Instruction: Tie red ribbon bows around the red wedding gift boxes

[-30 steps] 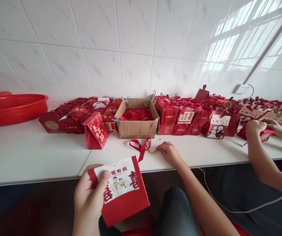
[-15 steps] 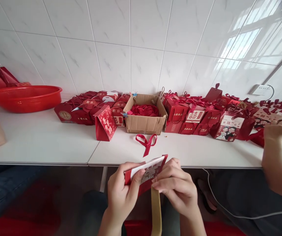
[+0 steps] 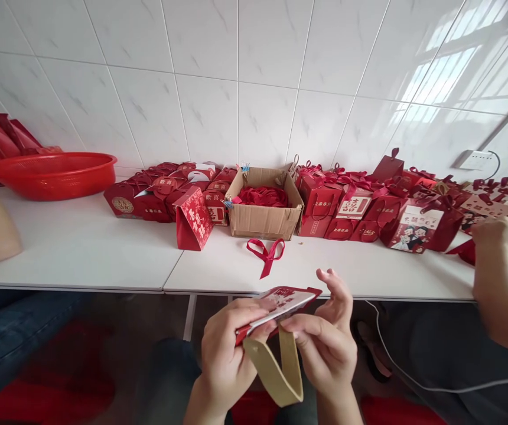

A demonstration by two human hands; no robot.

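Note:
In front of the table's edge, my left hand [image 3: 231,342] is closed on a red and white gift box [image 3: 287,301] with printed figures, held tilted and seemingly folded flat. A gold ribbon [image 3: 276,378] hangs in a loop beneath it. My right hand [image 3: 327,336] pinches one end of this ribbon against the box's near side, its other fingers raised. The ribbon's other end comes out beside my left hand. Beyond my hands, a red ribbon [image 3: 266,255] lies looped on the white table [image 3: 222,271].
A cardboard box [image 3: 265,221] of red ribbons stands against the wall, with red gift boxes [image 3: 340,203] stacked either side. One upright red box [image 3: 194,219] stands forward. At left is a red plastic basin [image 3: 54,177]. Other people's arms [image 3: 493,277] reach in from both sides.
The gift box has tipped flatter and moved slightly right. The gold ribbon, which hung straight down, now curves up into a loop. At the left, another person's arm has shifted.

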